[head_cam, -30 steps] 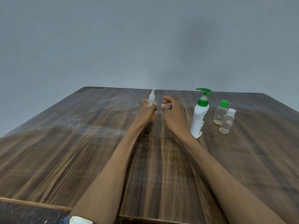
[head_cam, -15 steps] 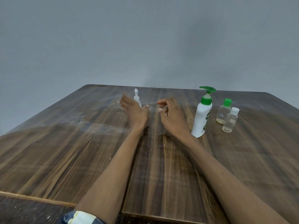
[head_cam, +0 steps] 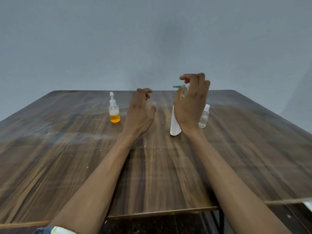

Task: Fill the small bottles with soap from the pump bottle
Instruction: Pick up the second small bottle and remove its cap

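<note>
one small clear plastic bottle with a white dropper-style cap (head_cam: pixel 114 110) stands upright on the dark wood-grain table (head_cam: pixel 67 157), part filled with orange soap under a band of foam, cap on. it looks finished and set aside: it sits apart, off the outer side of the left hand (head_cam: pixel 140 114), with none of that hand's fingers on it. the left hand hovers above the table, fingers loosely bent and spread, holding nothing.

the right hand (head_cam: pixel 190 105) is raised in front of the tall white pump bottle with the green pump head (head_cam: pixel 174 124), fingers loosely curled and parted, empty as far as can be seen; whether it touches the bottle cannot be told, since the hand hides most of it. the green spout (head_cam: pixel 177 87) pokes out beside the thumb and fingertips.

a small clear plastic bottle with a white cap (head_cam: pixel 204 116) stands just past the back of the right hand, nearly empty, so it is judged not yet filled.

count in view: one pump bottle, two small bottles, one filled and one not. any further bottle behind the right hand cannot be seen.
</note>
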